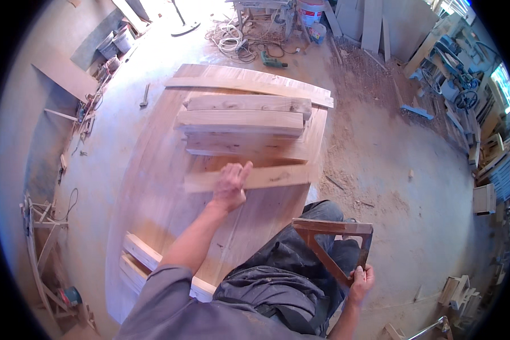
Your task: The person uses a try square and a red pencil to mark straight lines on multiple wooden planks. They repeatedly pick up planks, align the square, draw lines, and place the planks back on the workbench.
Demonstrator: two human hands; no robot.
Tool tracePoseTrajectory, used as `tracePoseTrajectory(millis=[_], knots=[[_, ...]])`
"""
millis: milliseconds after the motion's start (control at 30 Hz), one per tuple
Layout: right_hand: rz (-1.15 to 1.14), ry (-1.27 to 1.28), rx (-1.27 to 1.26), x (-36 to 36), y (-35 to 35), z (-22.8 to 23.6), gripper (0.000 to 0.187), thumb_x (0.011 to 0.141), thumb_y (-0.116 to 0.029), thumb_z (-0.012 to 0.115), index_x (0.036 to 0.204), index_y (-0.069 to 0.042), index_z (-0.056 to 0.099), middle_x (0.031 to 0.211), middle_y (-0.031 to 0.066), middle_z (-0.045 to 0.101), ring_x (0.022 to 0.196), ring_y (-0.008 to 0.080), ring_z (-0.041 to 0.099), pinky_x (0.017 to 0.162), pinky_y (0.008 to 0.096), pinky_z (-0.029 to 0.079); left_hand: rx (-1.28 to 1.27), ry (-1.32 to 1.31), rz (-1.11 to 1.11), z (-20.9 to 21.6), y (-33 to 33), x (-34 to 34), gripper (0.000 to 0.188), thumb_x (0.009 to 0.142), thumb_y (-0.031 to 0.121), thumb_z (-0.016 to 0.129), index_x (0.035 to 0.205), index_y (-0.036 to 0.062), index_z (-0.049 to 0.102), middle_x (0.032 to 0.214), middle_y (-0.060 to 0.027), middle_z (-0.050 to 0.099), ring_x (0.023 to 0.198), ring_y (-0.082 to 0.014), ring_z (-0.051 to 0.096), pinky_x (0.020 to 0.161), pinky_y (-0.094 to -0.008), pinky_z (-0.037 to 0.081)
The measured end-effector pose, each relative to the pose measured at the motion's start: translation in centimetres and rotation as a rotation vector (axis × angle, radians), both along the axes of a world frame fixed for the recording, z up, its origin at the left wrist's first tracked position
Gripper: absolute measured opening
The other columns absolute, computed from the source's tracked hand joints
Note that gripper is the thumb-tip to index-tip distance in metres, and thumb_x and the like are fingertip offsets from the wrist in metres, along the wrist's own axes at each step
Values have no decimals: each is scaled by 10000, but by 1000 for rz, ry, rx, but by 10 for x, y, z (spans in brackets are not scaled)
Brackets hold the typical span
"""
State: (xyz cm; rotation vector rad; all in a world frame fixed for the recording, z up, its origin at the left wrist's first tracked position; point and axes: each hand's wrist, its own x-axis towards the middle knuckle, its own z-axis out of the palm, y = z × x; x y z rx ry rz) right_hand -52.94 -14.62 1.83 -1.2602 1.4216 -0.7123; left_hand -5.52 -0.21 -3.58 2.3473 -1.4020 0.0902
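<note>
My left hand [230, 186] grips a short pale wooden board [280, 175] near its left half, with the fingers closed over the top edge. The board looks slightly blurred and tilts over a broad wooden panel [238, 221]. Just beyond it several similar wooden pieces [241, 120] lie side by side across the panel. Down at the right, my right hand [361, 280] is closed around the lower corner of a brown wooden set square [334, 229], a triangular frame with a thicker top bar, held beside my knee.
A long strip [249, 89] crosses the panel's far end, and more wood pieces [144, 252] lie at its near left. A hammer [145, 95] rests on the floor. Farther off are a green power tool [273, 60] and coiled cables [232, 42]. Sawdust and scrap wood line the right.
</note>
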Motion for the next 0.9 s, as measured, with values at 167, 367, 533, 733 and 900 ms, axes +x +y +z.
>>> tracePoseTrajectory(millis=[167,367,533,733,900], knots=[[-6,-44,-59,9,-1,7,65,1080,-119,611,1048,-64,625,776,5,620,689,80,555,648,241,456,-183,-21,405,-18,3,7,835,718,107,893,1466,42,527,1356,-189,556,1306,-407,508,1118,-512,431],[55,-4,-39,31,-8,4,65,1084,-124,590,1055,-88,637,784,-10,602,688,77,533,650,250,449,-79,24,791,-38,140,-13,799,744,146,900,1448,2,550,1439,-232,521,1353,-443,475,1153,-571,382],[171,45,58,57,-32,1,101,1092,-134,568,1097,-114,667,790,-29,561,695,76,516,662,240,429,133,101,1358,-28,270,-53,943,767,260,891,1567,48,439,1563,-287,382,1442,-496,374,1184,-647,320],[350,28,-4,95,-37,31,80,1085,-150,589,1068,-98,647,792,-32,548,714,78,501,686,236,419,210,247,1483,-7,298,-122,1141,726,355,915,1646,56,312,1615,-286,330,1496,-509,319,1250,-608,253],[377,34,-48,113,-59,36,91,1072,-128,616,984,-109,631,771,-38,563,697,62,504,656,243,432,238,276,1681,-34,325,-140,1215,699,366,937,1661,30,277,1640,-288,352,1525,-470,322,1294,-553,232]])
